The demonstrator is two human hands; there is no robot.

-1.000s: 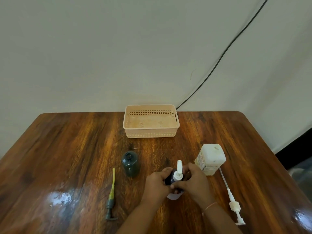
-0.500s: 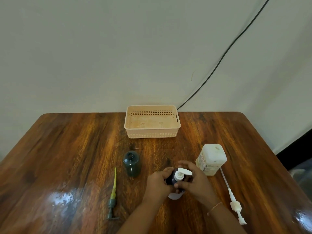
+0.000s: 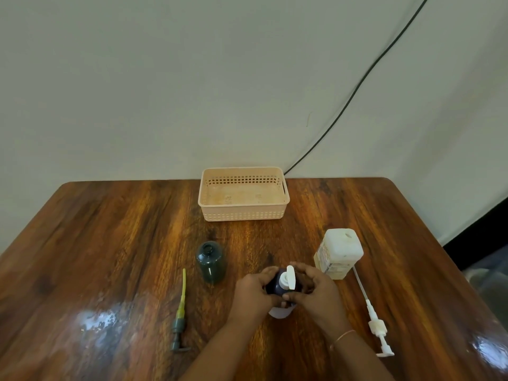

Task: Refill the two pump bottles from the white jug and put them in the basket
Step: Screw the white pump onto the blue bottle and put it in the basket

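Gripping the dark pump bottle (image 3: 275, 286) from both sides, the left hand (image 3: 254, 294) curls its fingers round the bottle's left flank and the right hand (image 3: 314, 295) wraps round its right flank. The bottle stands upright on the desk (image 3: 110, 243), near the front middle, with a white pump head (image 3: 289, 279) seated on its neck. A pale shape (image 3: 280, 312) shows just below the hands; what it is cannot be told.

Left of the hands stands a dark green bottle (image 3: 210, 261), its neck open. Its green pump (image 3: 180, 314), with a yellowish tube, lies flat on the desk further left, apart from it. The white jug (image 3: 339, 253) stands upright just right of the right hand, its top hole uncovered. A long white pump (image 3: 372, 314) lies on the desk, its tube reaching toward the jug's base. The peach basket (image 3: 242, 214) sits at the far edge of the desk, against the wall, with nothing in it. A black cable (image 3: 357, 86) runs down the wall behind the basket
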